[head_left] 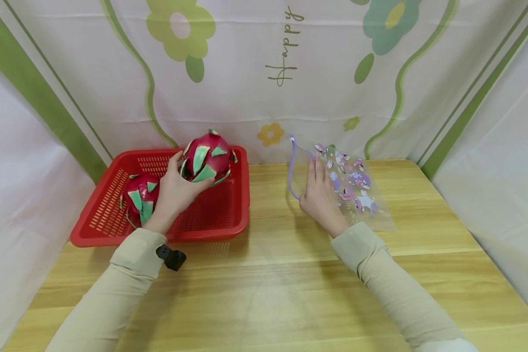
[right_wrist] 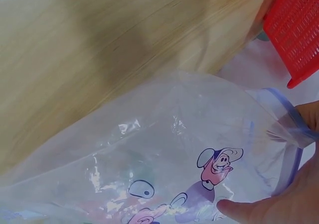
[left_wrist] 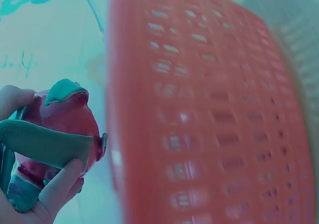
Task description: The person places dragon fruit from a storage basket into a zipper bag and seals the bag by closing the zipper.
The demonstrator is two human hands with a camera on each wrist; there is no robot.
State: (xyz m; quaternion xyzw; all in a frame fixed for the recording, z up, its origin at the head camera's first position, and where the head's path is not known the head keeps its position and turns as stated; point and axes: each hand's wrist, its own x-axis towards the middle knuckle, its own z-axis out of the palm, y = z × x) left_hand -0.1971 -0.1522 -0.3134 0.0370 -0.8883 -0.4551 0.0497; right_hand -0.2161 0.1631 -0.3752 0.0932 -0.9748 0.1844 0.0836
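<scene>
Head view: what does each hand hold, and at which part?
The left hand grips a pink dragon fruit with green scales round its underside. The right hand pinches the clear printed plastic zip bag at its purple-edged opening.

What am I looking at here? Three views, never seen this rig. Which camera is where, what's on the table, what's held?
There is no machine here: a person works with two bare hands and wears three cameras. The wide picture comes from the head camera, looking down at a wooden table. The other two come from cameras on each wrist, so they are close and partly blurred.

On the table sits a red basket with a dragon fruit in it. The left hand grips a second dragon fruit above the basket; the left wrist view shows the fingers curled round it. The right hand holds the open edge of a clear zip bag printed with cartoons, seen close in the right wrist view.
</scene>
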